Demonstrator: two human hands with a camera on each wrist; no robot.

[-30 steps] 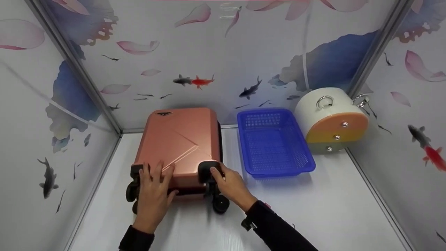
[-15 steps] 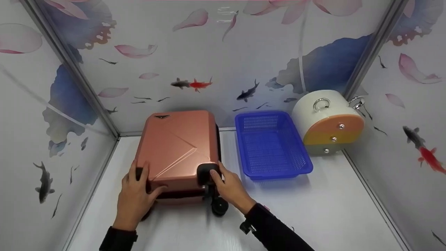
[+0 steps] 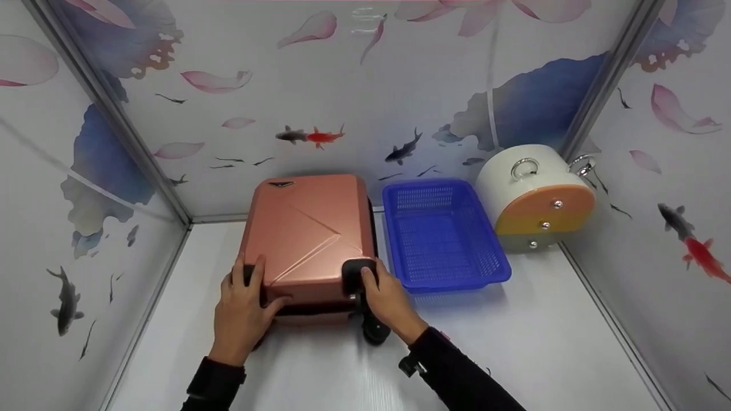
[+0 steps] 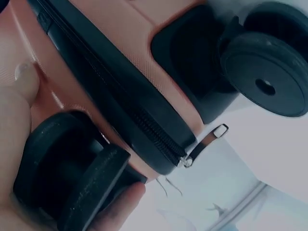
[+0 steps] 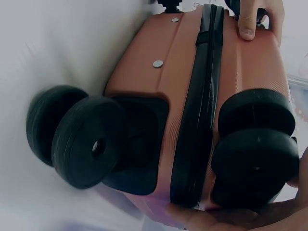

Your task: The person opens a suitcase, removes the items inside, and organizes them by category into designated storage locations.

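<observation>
- Two black sleeves (image 3: 214, 382) come in from the near side, 6 o'clock being nearest the person.
- The left hand (image 3: 239, 317) is at the suitcase's 7 o'clock corner. Its fingers hold the corner, with the thumb apart from them on the near edge.
- The right hand (image 3: 394, 305) is at the 4 o'clock corner. It pinches the black corner piece, thumb on top and fingers round the side.
- Black wheels (image 3: 374, 331) stick out from the near end, toward 6 o'clock.
- A black zip (image 4: 108, 89) runs round the case between the wheels, with a little pull tab (image 4: 209, 144) hanging off it.
- The pink, shiny suitcase (image 3: 308, 234) lies on its side on the white table (image 3: 320, 377), its far end close to the back wall.
- At the suitcase's 3 o'clock, just beside it, sits a blue basket (image 3: 451, 285) with lots of small holes.
- Past that, nearly at 3 o'clock, is a round-topped white box (image 3: 502, 177) with orange, yellow and green drawers.
- Farthest, at 12 o'clock, the back wall (image 3: 354, 91) has fish and pink petals on it.
</observation>
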